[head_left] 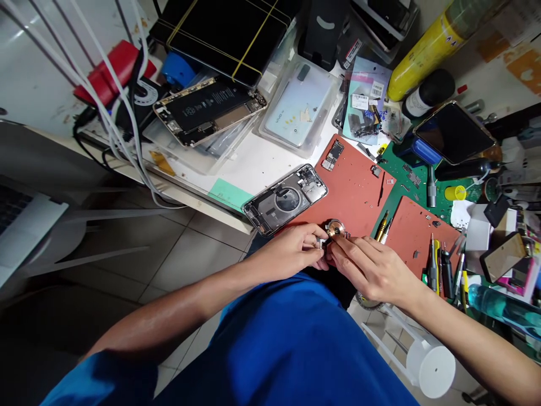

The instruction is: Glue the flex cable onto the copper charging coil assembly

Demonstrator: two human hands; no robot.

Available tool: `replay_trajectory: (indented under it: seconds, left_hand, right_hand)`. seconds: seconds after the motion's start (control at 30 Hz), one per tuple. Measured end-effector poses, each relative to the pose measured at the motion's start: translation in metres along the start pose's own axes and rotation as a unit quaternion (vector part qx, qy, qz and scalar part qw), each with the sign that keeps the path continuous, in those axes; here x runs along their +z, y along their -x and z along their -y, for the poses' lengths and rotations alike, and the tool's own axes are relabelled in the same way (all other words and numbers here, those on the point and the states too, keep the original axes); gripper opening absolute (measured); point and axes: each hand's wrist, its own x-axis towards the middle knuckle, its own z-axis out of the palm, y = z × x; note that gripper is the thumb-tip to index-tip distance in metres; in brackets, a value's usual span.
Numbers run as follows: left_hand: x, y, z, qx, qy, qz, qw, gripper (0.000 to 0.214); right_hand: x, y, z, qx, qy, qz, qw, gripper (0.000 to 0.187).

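At the near edge of the table, my left hand [305,251] and my right hand [366,262] meet with their fingers closed. Between them is a small round metal piece [336,228] with a copper-coloured disc, tilted and partly covered by my fingers. A bit of silvery metal shows by my left fingertips; whether it belongs to the round piece I cannot tell. Just left of my hands, an opened phone housing [287,200] with a round coil lies across the edge of a reddish-brown mat [350,197]. A small circuit board [332,155] rests on that mat.
A phone with its battery exposed [211,107] lies at the back left near white cables [105,84]. Gold-handled tools [382,226] lie beyond my right hand. Several screwdrivers [434,265] stand farther right. A yellow bottle [426,53] is at the back right.
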Motion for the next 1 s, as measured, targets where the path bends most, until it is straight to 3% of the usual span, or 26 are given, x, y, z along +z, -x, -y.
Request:
replay_trajectory:
  seconds: [0.13, 0.43, 0.77, 0.83, 1.0]
  left_hand:
    - [0.002, 0.003, -0.004, -0.021, -0.001, -0.028, 0.999, 0.014]
    - [0.009, 0.008, -0.009, -0.051, 0.018, -0.058, 0.997, 0.030]
    - [0.009, 0.006, -0.013, -0.076, 0.066, -0.052, 0.994, 0.033]
    - [0.010, 0.006, -0.012, -0.072, 0.062, -0.056, 0.994, 0.033]
    - [0.011, 0.005, -0.012, -0.069, 0.047, -0.068, 0.994, 0.030]
  right_hand:
    - [0.007, 0.005, 0.004, -0.006, 0.011, -0.023, 1.000, 0.021]
    - [0.011, 0.009, 0.005, -0.041, 0.094, -0.073, 0.992, 0.022]
    - [0.013, 0.009, 0.006, -0.081, 0.098, -0.046, 0.991, 0.024]
    - [0.015, 0.010, 0.005, -0.057, 0.063, -0.057, 0.995, 0.021]
    - [0.019, 0.011, 0.003, 0.083, -0.073, -0.098, 0.989, 0.019]
